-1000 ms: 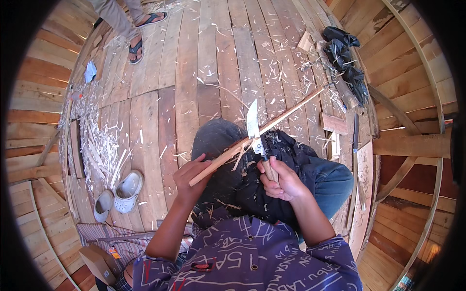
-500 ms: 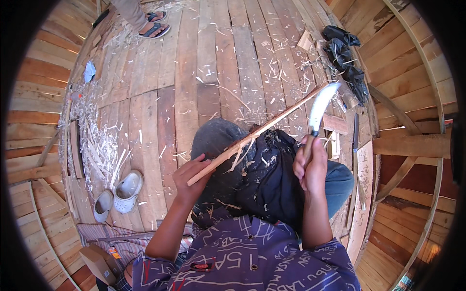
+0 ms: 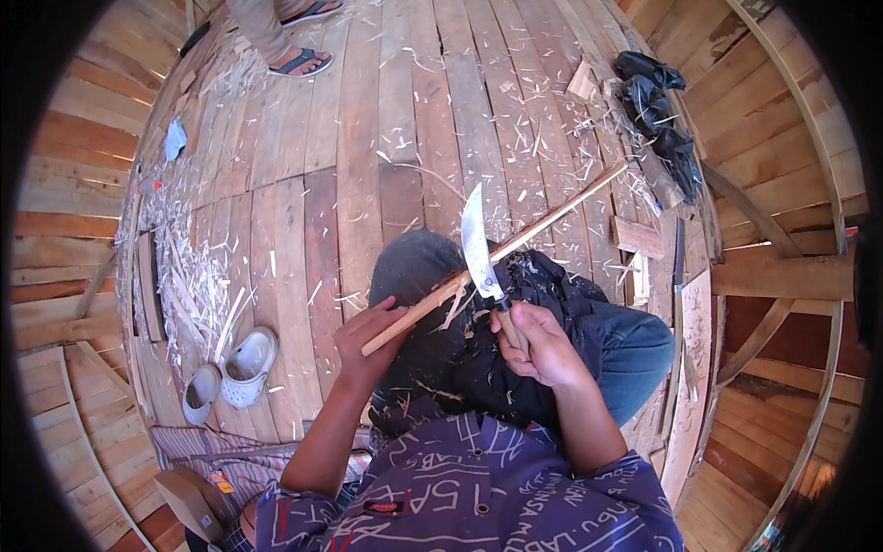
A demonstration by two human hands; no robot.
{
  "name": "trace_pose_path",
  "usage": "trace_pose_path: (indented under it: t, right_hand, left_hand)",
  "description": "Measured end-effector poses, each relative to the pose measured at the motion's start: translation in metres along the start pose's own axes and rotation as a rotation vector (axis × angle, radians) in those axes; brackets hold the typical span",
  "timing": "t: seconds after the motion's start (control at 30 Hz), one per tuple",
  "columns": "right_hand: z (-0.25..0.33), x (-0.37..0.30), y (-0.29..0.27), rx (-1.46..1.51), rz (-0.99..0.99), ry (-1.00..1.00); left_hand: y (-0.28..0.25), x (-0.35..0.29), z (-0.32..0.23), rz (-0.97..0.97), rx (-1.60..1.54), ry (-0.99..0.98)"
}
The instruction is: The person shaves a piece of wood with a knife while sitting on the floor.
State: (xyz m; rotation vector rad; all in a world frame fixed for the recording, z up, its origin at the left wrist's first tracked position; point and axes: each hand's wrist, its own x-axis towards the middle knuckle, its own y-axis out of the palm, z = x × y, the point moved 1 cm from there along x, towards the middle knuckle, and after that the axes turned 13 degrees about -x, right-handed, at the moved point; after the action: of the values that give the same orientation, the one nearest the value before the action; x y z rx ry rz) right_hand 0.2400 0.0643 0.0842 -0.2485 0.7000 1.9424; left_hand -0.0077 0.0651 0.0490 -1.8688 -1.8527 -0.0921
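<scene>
Shaving the stick (image 3: 529, 234) appears to be the current step. The stick slants across the lap (image 3: 460, 359). The left hand (image 3: 366, 337) is curled around its near end; the right hand (image 3: 541, 342) is closed on the knife (image 3: 475, 241), blade crossing the stick. The next stroke calls for a shallow angle.

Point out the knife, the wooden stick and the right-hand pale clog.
Knife (image 3: 477, 246): head view, on the blade.
Wooden stick (image 3: 531, 233): head view, on its length just beyond the blade.
Right-hand pale clog (image 3: 246, 377): head view, on its upper.
</scene>
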Motion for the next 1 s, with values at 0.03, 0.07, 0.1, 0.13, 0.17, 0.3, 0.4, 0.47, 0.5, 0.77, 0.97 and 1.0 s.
trace_pose_path:
  t: [0.03,0.07,0.1,0.13,0.17,0.3,0.4,0.47,0.5,0.77,0.97,1.0]
  right_hand:
    - [0.002,-0.002,-0.001,0.050,-0.041,0.010]
    - [0.005,-0.004,-0.005,0.163,-0.091,-0.047]
    - [0.010,-0.005,-0.011,0.276,-0.140,-0.104]
    - [0.014,-0.007,-0.018,0.391,-0.193,-0.162]
    - [0.016,-0.006,-0.025,0.399,-0.284,-0.199]
    - [0.001,-0.002,-0.006,-0.094,-0.039,0.119]
    - [0.001,-0.001,0.003,-0.121,-0.054,0.050]
    - [-0.010,0.002,0.003,-0.345,-0.206,-0.111]
    - [-0.014,0.002,0.003,-0.456,-0.283,-0.192]
    - [0.010,-0.008,-0.008,-1.172,-0.686,-0.465]
    - [0.021,-0.013,-0.032,0.198,-0.511,-0.329]
    - [0.015,-0.008,-0.030,-0.008,-0.379,-0.280]
  left_hand:
    - [-0.002,-0.001,0.000,0.000,0.005,-0.002]
    - [-0.003,-0.002,0.000,0.000,0.009,-0.004]
    - [-0.003,-0.002,0.000,-0.008,0.010,-0.010]
    - [-0.001,-0.001,-0.002,-0.014,0.009,-0.014]
    - [-0.001,-0.001,-0.003,-0.019,0.008,-0.019]
    - [0.000,-0.003,0.001,-0.007,0.034,-0.049]
    - [-0.003,-0.004,0.002,-0.003,0.016,-0.042]
    - [0.000,0.000,-0.004,-0.025,0.012,-0.044]
    - [0.000,-0.001,-0.004,-0.026,0.018,-0.048]
    - [0.000,0.000,-0.011,-0.030,0.042,-0.080]
    - [0.001,-0.005,-0.004,-0.049,0.055,-0.010]
    - [0.001,-0.004,-0.005,-0.043,0.064,-0.017]
